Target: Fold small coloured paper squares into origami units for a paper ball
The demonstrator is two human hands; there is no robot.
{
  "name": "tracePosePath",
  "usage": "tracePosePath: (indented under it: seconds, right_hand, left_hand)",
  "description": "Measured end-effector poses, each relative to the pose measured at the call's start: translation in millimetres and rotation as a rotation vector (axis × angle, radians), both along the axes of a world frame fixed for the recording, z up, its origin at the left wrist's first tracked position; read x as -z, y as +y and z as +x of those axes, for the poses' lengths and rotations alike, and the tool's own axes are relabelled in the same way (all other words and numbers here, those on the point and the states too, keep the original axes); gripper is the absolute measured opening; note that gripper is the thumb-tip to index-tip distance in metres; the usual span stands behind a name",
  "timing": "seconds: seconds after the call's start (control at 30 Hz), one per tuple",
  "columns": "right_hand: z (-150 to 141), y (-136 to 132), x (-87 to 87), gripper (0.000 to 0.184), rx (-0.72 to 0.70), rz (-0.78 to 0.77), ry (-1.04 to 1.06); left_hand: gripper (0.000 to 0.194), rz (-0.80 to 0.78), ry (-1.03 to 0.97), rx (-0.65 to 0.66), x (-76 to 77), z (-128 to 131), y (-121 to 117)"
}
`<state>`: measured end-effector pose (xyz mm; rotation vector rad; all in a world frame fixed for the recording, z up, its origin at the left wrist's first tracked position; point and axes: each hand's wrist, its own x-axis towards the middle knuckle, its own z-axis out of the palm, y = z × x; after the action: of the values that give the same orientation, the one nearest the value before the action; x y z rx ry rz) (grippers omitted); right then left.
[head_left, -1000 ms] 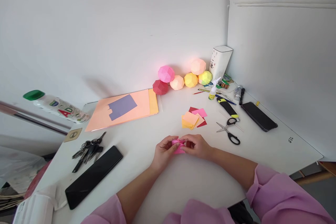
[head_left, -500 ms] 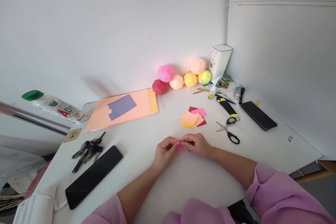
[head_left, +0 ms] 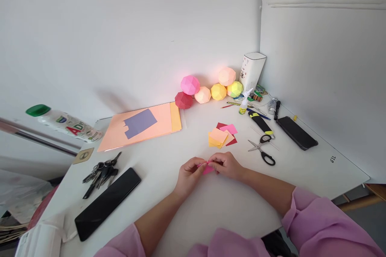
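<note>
A small piece of pink paper (head_left: 208,170) is pinched between my two hands, low over the white table. My left hand (head_left: 191,173) grips its left side with thumb and fingers. On the other side my right hand (head_left: 225,165) pinches the top edge, fingertips close to those of the left. Part of the paper hangs below the fingers; the rest is hidden by them. Just beyond the hands lies a loose pile of small paper pieces (head_left: 219,135) in peach, yellow, pink and red. Scissors (head_left: 261,147) with black handles rest to the right, blades slightly apart.
Faceted paper balls (head_left: 189,85) stand along the wall. A glue bottle (head_left: 243,104), a cutter (head_left: 259,122) and a black phone (head_left: 297,132) lie right. Peach paper sheets (head_left: 111,134), keys (head_left: 104,172), a black slab-like object (head_left: 107,204) and a white bottle (head_left: 68,124) are left.
The fingers have shifted very slightly around the pink paper, and a little more of it shows below them. Everything on the table stays in place.
</note>
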<state>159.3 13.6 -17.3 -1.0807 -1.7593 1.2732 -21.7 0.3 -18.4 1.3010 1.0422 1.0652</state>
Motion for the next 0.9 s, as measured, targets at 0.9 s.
tracePosePath:
  seconds: [0.9]
  right_hand:
    - [0.0, 0.1, 0.8, 0.015, -0.091, 0.187, -0.144]
  left_hand:
    - [0.029, -0.091, 0.105, 0.118, -4.0, -0.4, -4.6]
